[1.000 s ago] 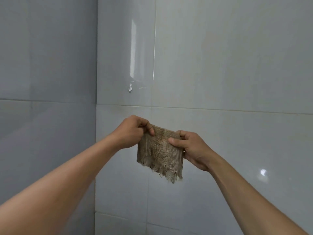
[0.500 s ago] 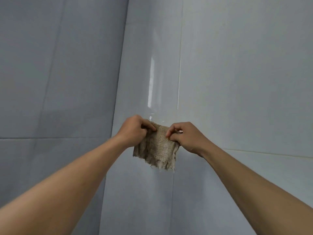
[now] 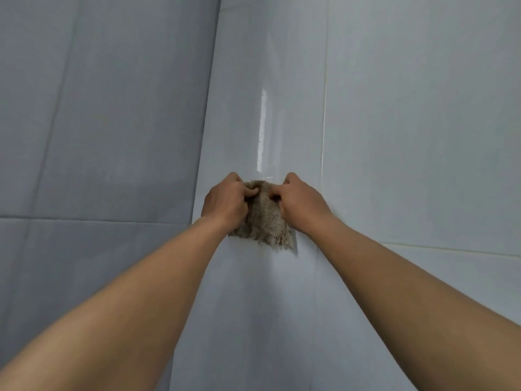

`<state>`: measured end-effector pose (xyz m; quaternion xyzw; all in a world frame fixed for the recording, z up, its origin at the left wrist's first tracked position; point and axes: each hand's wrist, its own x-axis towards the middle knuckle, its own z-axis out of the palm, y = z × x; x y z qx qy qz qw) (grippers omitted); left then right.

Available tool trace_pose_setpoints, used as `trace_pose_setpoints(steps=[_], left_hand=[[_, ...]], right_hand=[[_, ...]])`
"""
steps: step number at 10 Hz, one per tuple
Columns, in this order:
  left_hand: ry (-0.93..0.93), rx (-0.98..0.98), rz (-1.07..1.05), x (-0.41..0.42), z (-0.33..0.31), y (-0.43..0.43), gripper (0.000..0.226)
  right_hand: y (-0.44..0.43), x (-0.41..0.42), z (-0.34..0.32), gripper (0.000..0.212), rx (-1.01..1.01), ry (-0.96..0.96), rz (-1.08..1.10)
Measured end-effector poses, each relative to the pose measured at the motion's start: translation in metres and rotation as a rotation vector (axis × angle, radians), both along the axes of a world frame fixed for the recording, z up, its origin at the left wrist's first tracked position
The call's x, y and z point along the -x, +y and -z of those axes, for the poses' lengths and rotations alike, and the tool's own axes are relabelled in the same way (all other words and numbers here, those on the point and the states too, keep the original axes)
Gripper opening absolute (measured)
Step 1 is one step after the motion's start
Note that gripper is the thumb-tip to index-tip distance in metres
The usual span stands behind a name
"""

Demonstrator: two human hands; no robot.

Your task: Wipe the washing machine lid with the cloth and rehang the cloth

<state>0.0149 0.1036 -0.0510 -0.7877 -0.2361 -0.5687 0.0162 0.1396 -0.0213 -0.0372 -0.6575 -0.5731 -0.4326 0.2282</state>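
A small brown burlap cloth (image 3: 266, 221) with a frayed lower edge hangs against the white tiled wall, near the room's corner. My left hand (image 3: 225, 203) pinches its upper left corner and my right hand (image 3: 301, 204) pinches its upper right corner. Both hands press the cloth's top edge close to the wall. The wall hook is hidden behind the cloth and hands. The washing machine lid is out of view.
Glossy grey-white tiles (image 3: 408, 108) cover the wall ahead. A second tiled wall (image 3: 98, 122) meets it at a corner on the left. A bright reflection streak (image 3: 262, 128) runs down the tile above the cloth.
Both hands have lifted the cloth up and forward to the wall, drawing closer together. The small hook seen earlier above the cloth is now covered by it.
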Motion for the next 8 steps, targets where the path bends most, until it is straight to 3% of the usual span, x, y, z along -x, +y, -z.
trace_pose_setpoints(steps=[3, 6, 8], left_hand=[[0.144, -0.142, 0.043, 0.007, 0.030, -0.010, 0.037], [0.026, 0.043, 0.046, 0.014, 0.028, -0.030, 0.023], [0.034, 0.048, 0.024, 0.018, 0.031, -0.045, 0.031]], right_hand=[[-0.005, 0.006, 0.026, 0.035, 0.013, -0.034, 0.078], [-0.021, 0.013, 0.034, 0.031, 0.122, 0.040, 0.093], [-0.040, 0.021, 0.038, 0.051, 0.136, 0.124, 0.040]])
